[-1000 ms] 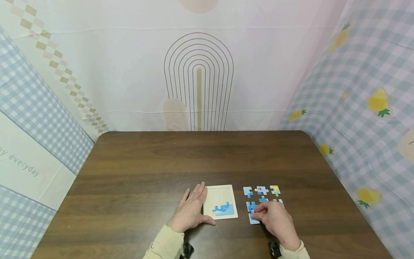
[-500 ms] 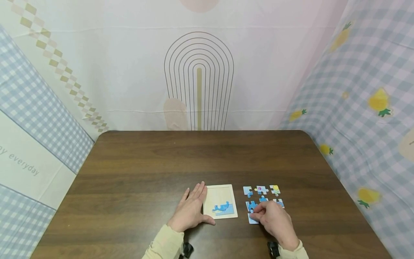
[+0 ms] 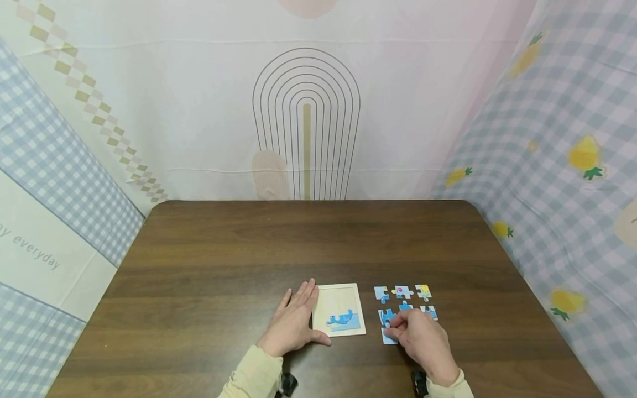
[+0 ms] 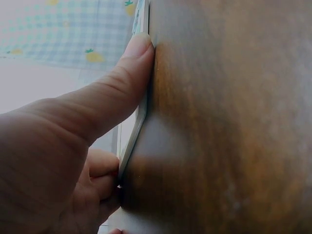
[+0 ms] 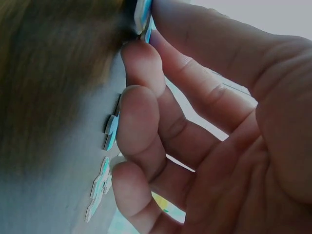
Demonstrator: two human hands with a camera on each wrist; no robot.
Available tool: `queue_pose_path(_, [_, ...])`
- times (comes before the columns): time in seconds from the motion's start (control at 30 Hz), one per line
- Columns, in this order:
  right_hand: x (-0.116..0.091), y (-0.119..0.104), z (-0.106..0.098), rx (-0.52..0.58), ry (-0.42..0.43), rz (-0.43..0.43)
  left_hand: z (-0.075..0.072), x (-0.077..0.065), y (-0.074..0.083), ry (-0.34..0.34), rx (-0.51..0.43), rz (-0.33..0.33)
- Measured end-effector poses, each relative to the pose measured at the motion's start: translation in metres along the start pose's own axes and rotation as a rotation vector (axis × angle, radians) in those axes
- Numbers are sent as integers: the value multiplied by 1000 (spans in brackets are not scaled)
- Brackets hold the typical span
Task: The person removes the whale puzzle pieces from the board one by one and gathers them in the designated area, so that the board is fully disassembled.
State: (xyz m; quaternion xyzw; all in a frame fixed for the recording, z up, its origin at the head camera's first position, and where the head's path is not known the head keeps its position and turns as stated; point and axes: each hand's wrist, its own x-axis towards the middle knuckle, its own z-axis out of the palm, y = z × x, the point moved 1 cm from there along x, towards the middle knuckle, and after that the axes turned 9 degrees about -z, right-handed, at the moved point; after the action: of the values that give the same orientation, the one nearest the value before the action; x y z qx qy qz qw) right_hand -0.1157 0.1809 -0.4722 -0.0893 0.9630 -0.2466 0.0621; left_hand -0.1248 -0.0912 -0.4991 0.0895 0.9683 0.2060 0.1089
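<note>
My left hand [image 3: 293, 323] lies flat with its fingers spread. Its index finger and thumb touch the left edge and lower left corner of a square wooden puzzle tray [image 3: 338, 287]. In the tray's lower right part are joined blue puzzle pieces [image 3: 345, 321]. To the right of the tray, my right hand [image 3: 423, 337] pinches a light blue puzzle piece [image 3: 389, 336] between thumb and index finger, on the table. The hand partly covers that piece. In the right wrist view, thumb and index finger meet at a blue piece [image 5: 142, 14], the other fingers loosely curled.
Loose puzzle pieces lie around my right hand: a blue one [image 3: 386, 316], one with a pink swirl [image 3: 402, 292], one with a yellow shape [image 3: 423, 292] and others. The brown wooden table [image 3: 298, 243] ends at a patterned cloth backdrop [image 3: 214, 127].
My right hand has shifted very slightly left with its fingertips on the light blue piece. My left hand and the tray stay in place.
</note>
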Motion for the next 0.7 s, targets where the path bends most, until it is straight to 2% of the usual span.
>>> queue_pose_path(0.23, [0, -1, -1, -7, -10, 11, 0, 0, 0, 0, -7, -3])
queue_pose_path(0.47, [1, -2, -1, -1, -37, 57, 1, 0, 0, -4, -18, -5])
queue_pose_path(0.7, [2, -1, 1, -11, -41, 53, 0, 0, 0, 1, -15, 0])
